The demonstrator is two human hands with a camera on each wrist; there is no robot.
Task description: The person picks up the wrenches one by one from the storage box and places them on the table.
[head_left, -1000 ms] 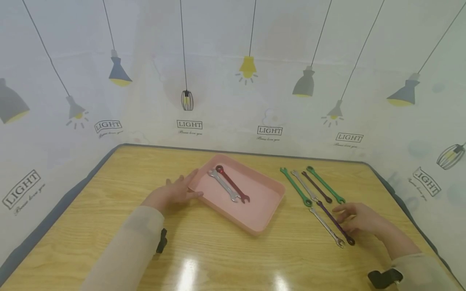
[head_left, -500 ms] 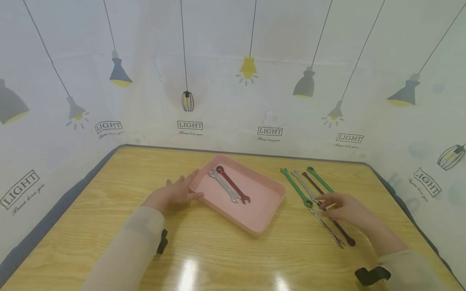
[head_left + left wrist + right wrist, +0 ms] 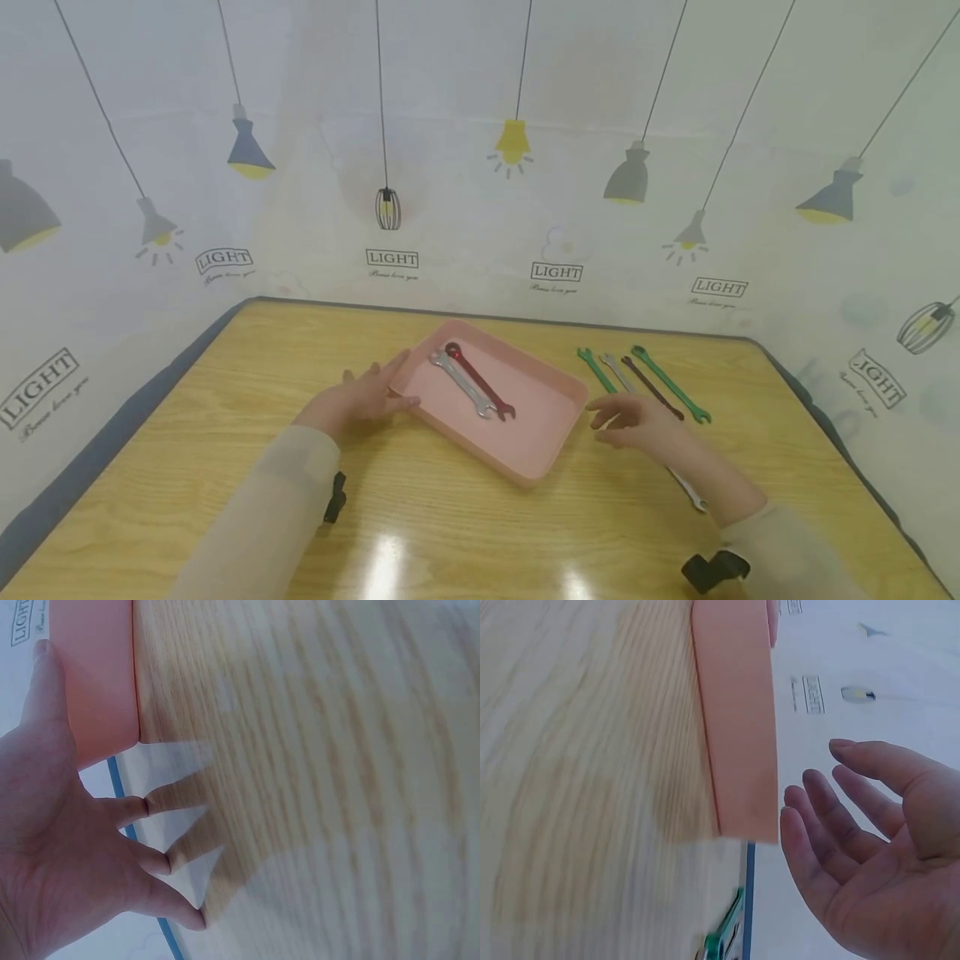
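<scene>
My left hand (image 3: 363, 396) rests at the left corner of a pink tray (image 3: 465, 442), with the thumb along its side and the other fingers spread on the table in the left wrist view. Inside the tray a silver wrench (image 3: 465, 386) and a dark red wrench (image 3: 483, 383) lie side by side. Just off the tray's right side hovers my right hand (image 3: 637, 423), its fingers loosely bent and nothing in the palm in the right wrist view. Beneath its forearm, a silver wrench (image 3: 688, 490) shows only its lower end; the purple one beside it is hidden.
Behind the right hand, a green wrench (image 3: 595, 368), a silver wrench (image 3: 617, 372), a dark wrench (image 3: 651, 384) and another green wrench (image 3: 670, 386) lie in a slanting row. The wooden table (image 3: 465, 542) backs onto a lamp-patterned wall cover (image 3: 450, 150).
My right hand has moved left from beside the purple wrench, over the wrenches, to the tray's right side. The left hand, the tray and the wrenches in it stay put.
</scene>
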